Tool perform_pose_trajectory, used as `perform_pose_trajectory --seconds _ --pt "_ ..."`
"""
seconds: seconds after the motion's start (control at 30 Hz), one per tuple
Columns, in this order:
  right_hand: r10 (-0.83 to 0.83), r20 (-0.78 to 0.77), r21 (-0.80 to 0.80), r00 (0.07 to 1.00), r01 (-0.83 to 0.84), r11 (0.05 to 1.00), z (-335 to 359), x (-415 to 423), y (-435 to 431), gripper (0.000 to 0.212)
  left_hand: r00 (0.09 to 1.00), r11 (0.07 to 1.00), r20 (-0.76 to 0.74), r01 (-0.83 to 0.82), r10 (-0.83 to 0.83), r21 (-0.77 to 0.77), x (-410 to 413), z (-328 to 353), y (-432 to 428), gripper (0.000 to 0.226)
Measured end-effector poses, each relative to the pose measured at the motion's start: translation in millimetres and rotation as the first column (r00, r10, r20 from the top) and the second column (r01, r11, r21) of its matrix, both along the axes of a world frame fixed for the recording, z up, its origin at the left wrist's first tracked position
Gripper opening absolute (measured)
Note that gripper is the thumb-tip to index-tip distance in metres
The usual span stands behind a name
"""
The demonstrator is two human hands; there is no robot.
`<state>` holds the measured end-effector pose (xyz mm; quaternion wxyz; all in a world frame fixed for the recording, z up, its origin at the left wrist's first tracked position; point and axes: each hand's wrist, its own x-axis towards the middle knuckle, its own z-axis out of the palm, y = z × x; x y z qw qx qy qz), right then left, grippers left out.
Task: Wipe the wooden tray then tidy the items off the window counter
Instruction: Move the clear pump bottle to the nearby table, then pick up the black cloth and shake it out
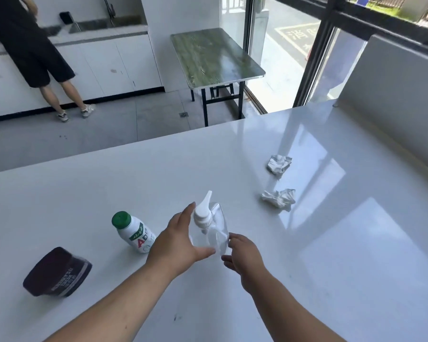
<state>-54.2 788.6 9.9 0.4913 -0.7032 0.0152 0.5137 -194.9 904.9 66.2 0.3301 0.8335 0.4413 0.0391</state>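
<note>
A clear spray bottle [214, 230] with a white nozzle stands upright on the white window counter [331, 243]. My left hand [178, 240] wraps around its left side, thumb under the base area. My right hand [242, 255] touches the bottle's right side with its fingertips. Left of the hands stands a small white drink bottle [134, 232] with a green cap. A dark purple cup-like container [57, 272] lies on its side at the near left. Two crumpled tissues [279, 164] [278, 199] lie on the counter to the right. No wooden tray is in view.
Beyond the counter's far edge is a grey floor with a green-topped folding table [215, 58]. A person in black [30, 45] stands at a sink counter at the back left. Windows run along the right behind a low white ledge [393, 82].
</note>
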Motion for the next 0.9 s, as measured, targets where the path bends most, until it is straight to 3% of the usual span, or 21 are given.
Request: perform_pose_trajectory --seconds 0.2,0.33,0.47,0.57,0.67,0.73,0.9 --pt "-0.023 -0.045 -0.018 0.999 0.023 1.0 -21 1 0 0.037 0.998 0.996 -0.005 0.057 -0.057 -0.069 5 -21 14 0.13" --pt "-0.008 0.076 -0.022 0.997 0.01 1.0 15 1 -17 0.05 0.994 0.99 -0.052 0.095 -0.1 -0.105 -11 16 27 0.142" --pt "-0.01 0.382 -0.046 0.924 0.03 0.998 78 5 -55 0.052 0.995 0.993 0.04 0.09 -0.093 0.083 -23 77 27 0.109" --pt "-0.027 0.642 -0.078 0.766 0.1 0.992 122 -9 -113 0.05 0.959 0.944 0.158 0.187 -0.235 0.271 -11 116 -1 0.071" --pt "-0.006 0.811 -0.153 0.586 0.222 0.963 149 -39 -196 0.052 0.872 0.872 0.17 0.405 -0.459 0.276 10 135 -66 0.058" --pt "0.041 0.86 -0.228 0.509 0.311 0.922 160 -65 -259 0.058 0.771 0.769 0.119 0.583 -0.625 0.261 19 137 -123 0.059" --pt "0.039 0.884 -0.323 0.467 0.546 0.773 188 -137 -420 0.077 0.493 0.483 0.022 0.842 -0.87 0.242 22 143 -271 0.07"
